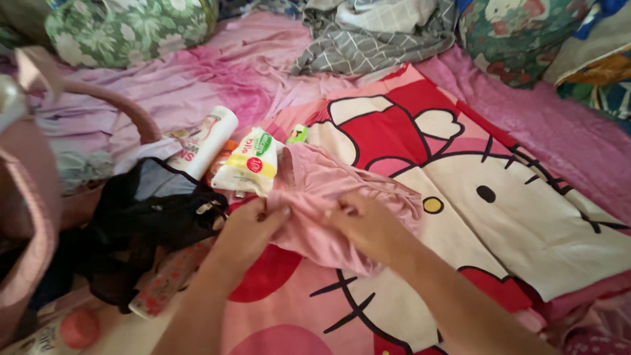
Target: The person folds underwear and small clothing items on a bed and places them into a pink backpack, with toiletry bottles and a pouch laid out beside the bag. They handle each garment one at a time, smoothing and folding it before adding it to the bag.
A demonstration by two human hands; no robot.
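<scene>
A pink garment (335, 210) is held over the cartoon-printed bedspread (526, 217), gathered between both hands. The left hand (246, 230) is closed on its left edge, thumb and fingertips pinched together on a fold of the cloth. The right hand (365, 227) is closed on the bunched middle, fingers curled into the fabric. The garment is judged to be only partly folded: its upper part is laid flat toward the white pouch, while the lower part is crumpled and no neat shape is yet seen. Nothing folded is seen stacked nearby, so most of the sorting is judged to be left.

A pink bag (26, 217) with a curved handle is seen at the left edge, its mouth turned toward the camera; what is inside cannot be told, though dark cloth is seen at its opening. A black mesh garment (148, 210) is spread just beside it, loose on the bed. Near that are laid a white tube (204, 141), a white pouch (250, 164) with red and green marks, a small green item (297, 134) and a flowered pouch (164, 279). A bottle with a pink cap (75, 329) is lain at the lower left. A grey checked cloth (374, 33) is heaped at the top, between patterned pillows
</scene>
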